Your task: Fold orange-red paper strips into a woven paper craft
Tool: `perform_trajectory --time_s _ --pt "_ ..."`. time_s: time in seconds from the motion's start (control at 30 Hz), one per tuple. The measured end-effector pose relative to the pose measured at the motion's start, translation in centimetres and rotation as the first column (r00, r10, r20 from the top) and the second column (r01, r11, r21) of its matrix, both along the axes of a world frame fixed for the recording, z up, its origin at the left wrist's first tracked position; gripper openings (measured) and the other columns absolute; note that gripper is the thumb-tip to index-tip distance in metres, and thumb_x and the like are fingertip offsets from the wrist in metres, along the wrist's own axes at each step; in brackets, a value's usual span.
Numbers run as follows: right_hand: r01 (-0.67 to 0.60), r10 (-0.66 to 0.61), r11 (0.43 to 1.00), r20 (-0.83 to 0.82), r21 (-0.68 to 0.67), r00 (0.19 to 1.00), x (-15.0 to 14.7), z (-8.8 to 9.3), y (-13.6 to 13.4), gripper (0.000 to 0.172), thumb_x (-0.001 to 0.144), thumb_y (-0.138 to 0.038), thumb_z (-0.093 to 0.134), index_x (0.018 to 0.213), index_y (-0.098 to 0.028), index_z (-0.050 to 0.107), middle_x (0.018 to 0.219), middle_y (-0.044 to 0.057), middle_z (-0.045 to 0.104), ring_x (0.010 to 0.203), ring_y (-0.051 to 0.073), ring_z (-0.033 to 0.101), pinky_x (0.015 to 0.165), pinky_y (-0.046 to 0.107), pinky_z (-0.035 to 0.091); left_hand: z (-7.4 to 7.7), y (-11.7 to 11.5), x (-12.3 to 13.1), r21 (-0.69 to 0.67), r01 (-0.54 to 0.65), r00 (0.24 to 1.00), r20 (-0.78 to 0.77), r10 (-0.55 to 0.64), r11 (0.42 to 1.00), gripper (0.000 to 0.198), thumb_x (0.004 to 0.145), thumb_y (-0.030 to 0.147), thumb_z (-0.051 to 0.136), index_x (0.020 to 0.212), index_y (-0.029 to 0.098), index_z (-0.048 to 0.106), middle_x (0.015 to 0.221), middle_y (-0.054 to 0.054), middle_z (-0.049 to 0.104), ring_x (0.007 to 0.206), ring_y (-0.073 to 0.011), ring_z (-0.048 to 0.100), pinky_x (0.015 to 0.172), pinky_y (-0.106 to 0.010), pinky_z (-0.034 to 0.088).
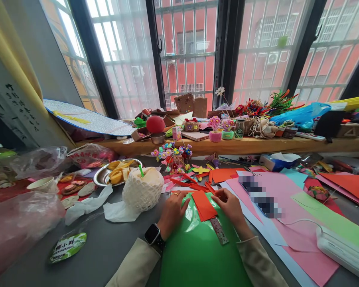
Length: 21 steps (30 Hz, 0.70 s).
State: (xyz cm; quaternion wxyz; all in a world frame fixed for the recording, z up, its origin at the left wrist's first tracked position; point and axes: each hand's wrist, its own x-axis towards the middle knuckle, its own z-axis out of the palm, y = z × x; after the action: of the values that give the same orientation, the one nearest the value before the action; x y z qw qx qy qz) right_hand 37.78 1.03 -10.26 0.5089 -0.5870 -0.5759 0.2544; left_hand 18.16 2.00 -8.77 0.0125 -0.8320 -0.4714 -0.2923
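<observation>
A green glossy sheet (pixel 194 259) lies in front of me, with a folded orange-red paper strip (pixel 202 207) on it. A patterned ruler (pixel 219 232) sticks out from beneath the strip's near end. My left hand (pixel 172 211), wearing a dark watch, rests at the sheet's upper left edge, its thumb apart from the fingers. Across the strip, my right hand (pixel 231 205) has thumb and forefinger together at the end of a narrow red paper strip (pixel 210 188). More red paper strips (pixel 188 182) lie in a loose heap just beyond both hands.
To the left stand a netted white coconut (pixel 143 189) with a green straw and a metal plate (pixel 100 179) of bananas. At right, a phone (pixel 259 197), pink paper (pixel 305 235) and a white power bank (pixel 344 251) lie. Crafts crowd the wooden sill (pixel 119 147).
</observation>
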Motion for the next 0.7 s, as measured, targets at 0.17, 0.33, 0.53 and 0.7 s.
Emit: perform_trajectory --time_s 0.17,0.33,0.53,0.7 --pt "-0.057 0.058 0.998 0.051 -0.019 0.997 -0.1 -0.1 0.0 0.028 0.063 -0.045 0.05 0.061 -0.018 0.057 0.058 0.001 0.06 0.056 0.014 0.053 0.052 0.022 0.037 -0.2 0.0 0.1 0.012 -0.058 0.998 0.003 0.058 0.998 0.022 0.079 0.03 0.03 0.081 0.017 0.048 0.074 -0.003 0.054 0.068 -0.0134 0.05 0.06 -0.024 0.037" --pt "0.019 -0.018 1.0 0.185 -0.004 0.983 -0.1 0.1 -0.2 0.044 0.07 -0.051 0.037 0.049 -0.017 0.054 0.047 0.0 0.055 0.047 0.012 0.048 0.046 0.021 0.032 -0.4 -0.1 0.1 0.023 -0.158 0.985 -0.065 0.159 0.987 0.031 0.078 0.038 0.028 0.064 0.016 0.045 0.057 -0.001 0.049 0.053 -0.0112 0.045 0.05 -0.022 0.029" --pt "-0.009 0.01 1.0 0.087 -0.001 0.996 0.0 -0.3 0.1 0.03 0.068 -0.046 0.043 0.069 -0.018 0.055 0.061 0.001 0.06 0.056 0.013 0.054 0.053 0.021 0.037 -0.8 0.1 0.1 0.006 -0.178 0.978 -0.11 0.177 0.984 0.042 0.079 0.039 0.024 0.053 0.016 0.046 0.05 -0.001 0.051 0.048 -0.01 0.044 0.046 -0.023 0.021" --pt "0.035 -0.032 0.999 0.146 -0.019 0.989 0.2 -0.6 0.3 0.028 0.065 -0.045 0.047 0.063 -0.018 0.053 0.057 0.001 0.059 0.054 0.014 0.052 0.051 0.022 0.037 -1.1 0.4 0.1 -0.048 -0.174 0.978 -0.122 0.167 0.984 0.048 0.081 0.037 0.018 0.053 0.015 0.05 0.051 -0.003 0.054 0.047 -0.0099 0.045 0.046 -0.024 0.019"
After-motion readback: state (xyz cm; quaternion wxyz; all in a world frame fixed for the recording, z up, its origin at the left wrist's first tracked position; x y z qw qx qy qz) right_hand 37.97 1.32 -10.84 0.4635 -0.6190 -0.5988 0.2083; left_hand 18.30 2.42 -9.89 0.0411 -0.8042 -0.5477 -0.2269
